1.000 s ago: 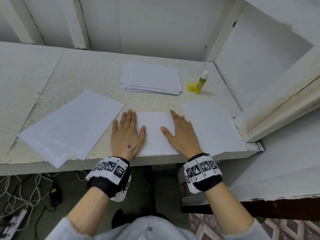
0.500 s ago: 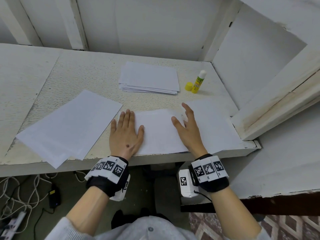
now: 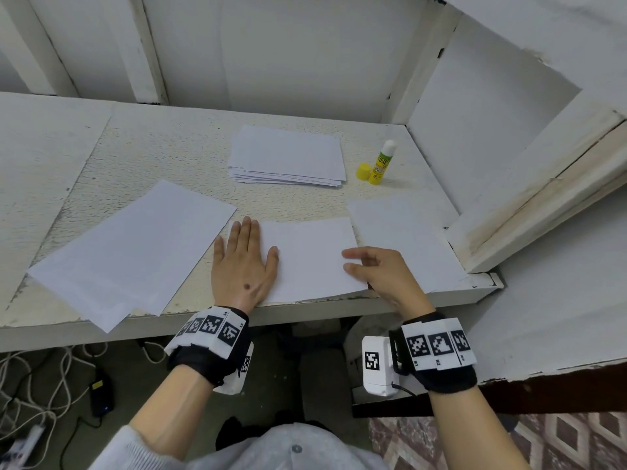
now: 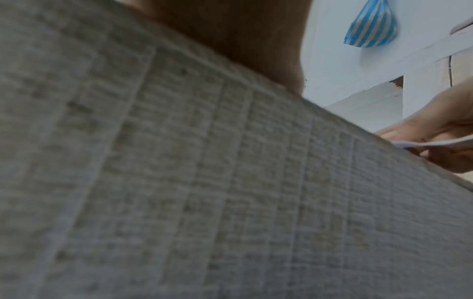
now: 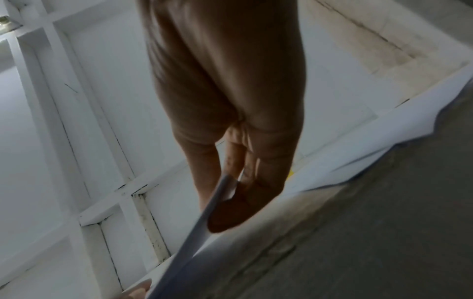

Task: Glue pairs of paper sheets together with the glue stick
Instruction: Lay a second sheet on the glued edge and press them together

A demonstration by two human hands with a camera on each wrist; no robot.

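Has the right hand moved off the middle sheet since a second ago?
Yes. The right hand has slid rightward from lying flat on the middle sheet to its right edge, which it now pinches; the left hand stays flat.

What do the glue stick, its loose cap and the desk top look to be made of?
Glue stick: a smooth plastic tube, by its look, with a printed yellow-green label and a white tip.
Cap: glossy yellow plastic, probably; it stands beside the tube.
Desk top: likely painted wood or board, matte white with a pebbled texture and worn, yellowed edges.
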